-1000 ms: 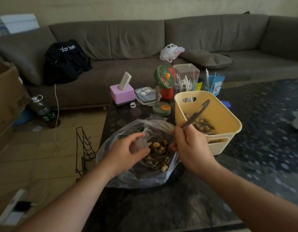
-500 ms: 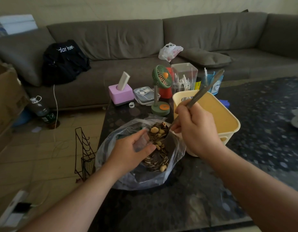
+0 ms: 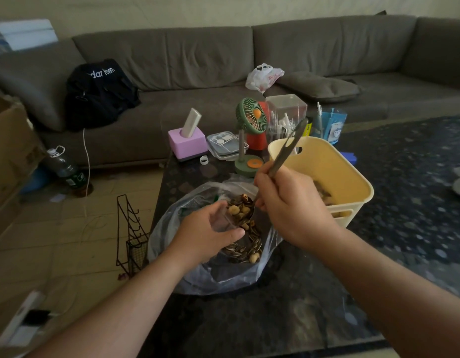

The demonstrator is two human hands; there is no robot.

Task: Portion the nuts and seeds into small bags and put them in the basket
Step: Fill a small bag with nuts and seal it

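At frame centre, over big plastic bag (image 3: 198, 277) on desk (image 3: 288, 313): left hand (image 3: 205, 236) fingers curled round small bag (image 3: 227, 220); right hand (image 3: 291, 205) gripping spoon (image 3: 283, 153), nuts and seeds (image 3: 240, 208) heaped between both hands; basket (image 3: 353, 182) just right.

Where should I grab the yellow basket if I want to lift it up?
Probably by the cut-out handle slots in the yellow basket: one in the near end wall, one in the far end. Come from the near end and hook your fingers up under the rolled rim.
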